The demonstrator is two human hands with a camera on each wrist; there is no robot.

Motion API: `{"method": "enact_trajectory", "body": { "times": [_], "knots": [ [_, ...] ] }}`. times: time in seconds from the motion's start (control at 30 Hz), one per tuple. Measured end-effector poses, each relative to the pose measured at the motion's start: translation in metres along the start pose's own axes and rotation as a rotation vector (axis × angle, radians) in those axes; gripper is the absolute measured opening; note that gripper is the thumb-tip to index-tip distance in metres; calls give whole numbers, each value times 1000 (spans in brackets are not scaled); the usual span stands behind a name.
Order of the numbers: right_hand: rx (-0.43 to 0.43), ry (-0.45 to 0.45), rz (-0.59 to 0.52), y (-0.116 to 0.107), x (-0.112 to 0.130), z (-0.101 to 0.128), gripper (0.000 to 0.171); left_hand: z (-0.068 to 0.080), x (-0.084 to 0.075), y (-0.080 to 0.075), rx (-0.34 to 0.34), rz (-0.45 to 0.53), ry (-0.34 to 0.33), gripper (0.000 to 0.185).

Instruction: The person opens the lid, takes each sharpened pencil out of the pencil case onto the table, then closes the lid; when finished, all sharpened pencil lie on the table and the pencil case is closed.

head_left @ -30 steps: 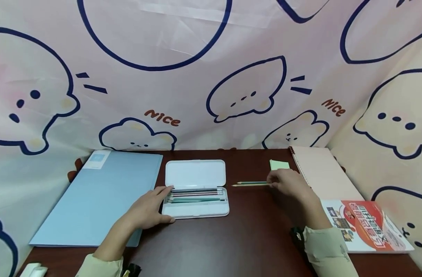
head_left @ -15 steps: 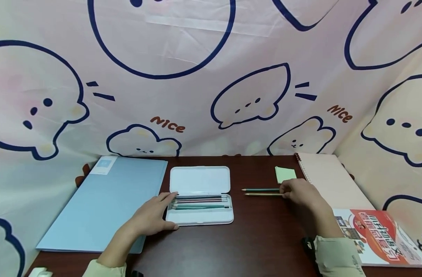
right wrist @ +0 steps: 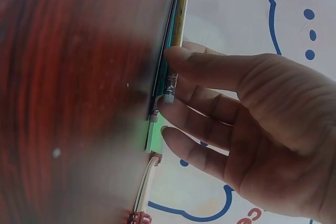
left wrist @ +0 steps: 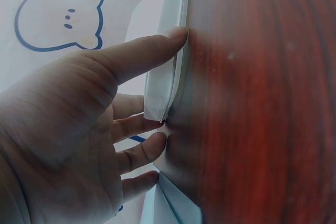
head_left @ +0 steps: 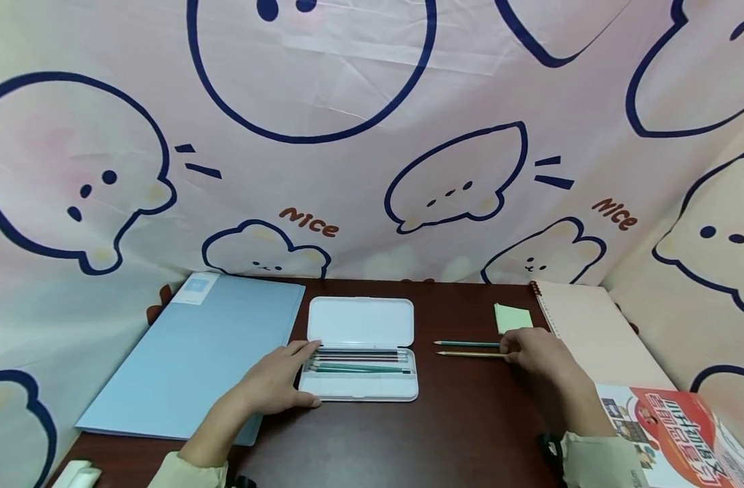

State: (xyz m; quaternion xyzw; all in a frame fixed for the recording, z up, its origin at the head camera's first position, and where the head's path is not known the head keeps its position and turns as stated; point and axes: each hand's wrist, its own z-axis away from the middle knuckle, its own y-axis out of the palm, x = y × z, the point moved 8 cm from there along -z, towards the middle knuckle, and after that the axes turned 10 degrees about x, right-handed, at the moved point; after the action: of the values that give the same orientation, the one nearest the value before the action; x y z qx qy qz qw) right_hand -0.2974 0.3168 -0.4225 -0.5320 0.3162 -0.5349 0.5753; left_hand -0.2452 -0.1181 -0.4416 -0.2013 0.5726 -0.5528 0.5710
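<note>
In the head view, my left hand [head_left: 271, 383] holds the left end of an open white pencil case [head_left: 366, 390], thumb at its front edge and fingers toward the hinge. Several pencils [head_left: 360, 368] lie inside the case. My right hand [head_left: 539, 352] is to the right of it, at the blunt ends of a yellow pencil [head_left: 469, 354] and a green pencil [head_left: 466, 343] whose tips point left. The right wrist view shows the thumb on the yellow pencil [right wrist: 182, 11] just by its eraser end, fingers behind. The green pencil lies close beside it.
A light blue folder [head_left: 189, 366] lies left of the case. Green sticky notes [head_left: 512, 318] sit just behind my right hand. Farther right are a spiral notebook [head_left: 600, 335] and a red and white book [head_left: 665, 434]. A white object [head_left: 79, 474] shows at the front left.
My right hand has drawn the pencils slightly right, away from the case, and their gap has widened. The sticky notes show more. My left hand stays on the case; the head view has shifted.
</note>
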Motion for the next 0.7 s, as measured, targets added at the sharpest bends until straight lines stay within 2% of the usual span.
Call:
{"method": "enact_trajectory", "body": {
  "times": [0.4,0.53,0.7],
  "knots": [
    [-22,-6,2,5,-1,-1,8,-2,2,2,10,-15,-3,102],
    [-44,-8,-4,3,-1,0,11,-2,1,3,12,-13,10,103],
    [-84,-50,-35,-6,8,0,10,-5,1,5,0,-16,-6,100]
  ]
}}
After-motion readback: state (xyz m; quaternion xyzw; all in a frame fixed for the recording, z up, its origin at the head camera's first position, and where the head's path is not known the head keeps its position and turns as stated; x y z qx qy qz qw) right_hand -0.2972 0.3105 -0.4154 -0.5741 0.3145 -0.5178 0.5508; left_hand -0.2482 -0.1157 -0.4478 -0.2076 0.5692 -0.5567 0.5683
